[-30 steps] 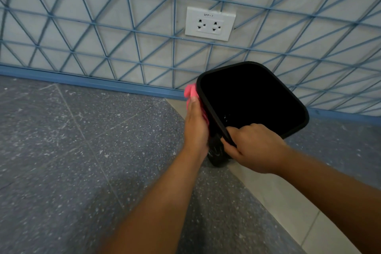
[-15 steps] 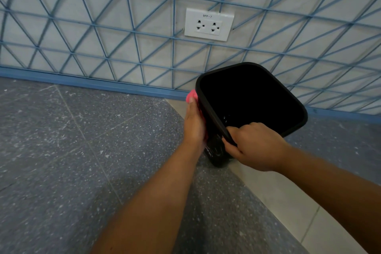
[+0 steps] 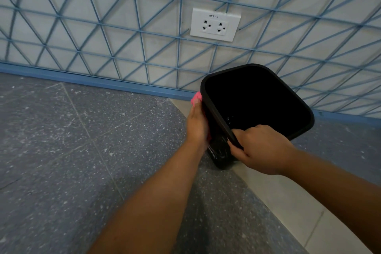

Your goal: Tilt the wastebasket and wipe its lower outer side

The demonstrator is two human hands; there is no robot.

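A black plastic bin (image 3: pixel 296 130) is tilted off the floor, its dark open mouth turned up toward me. My right hand (image 3: pixel 259 148) grips the near rim, thumb outside and fingers curled over the edge. My left hand (image 3: pixel 196 126) lies flat against the bin's left outer wall and presses a pink cloth (image 3: pixel 195 98) onto it. Only the cloth's tip shows past my fingertips. The inside of the bin is too dark to make out.
A white wall with blue diagonal lines rises behind the bin, with a double wall socket (image 3: pixel 215 24) above it and a blue skirting board (image 3: pixel 92 80) along its foot. The floor is grey speckled tile (image 3: pixel 72 150) with a pale strip (image 3: pixel 288 202) at the right.
My left hand with the pink cloth has slid slightly along the bin's left side, and less of the cloth shows. The right hand keeps its grip on the rim.
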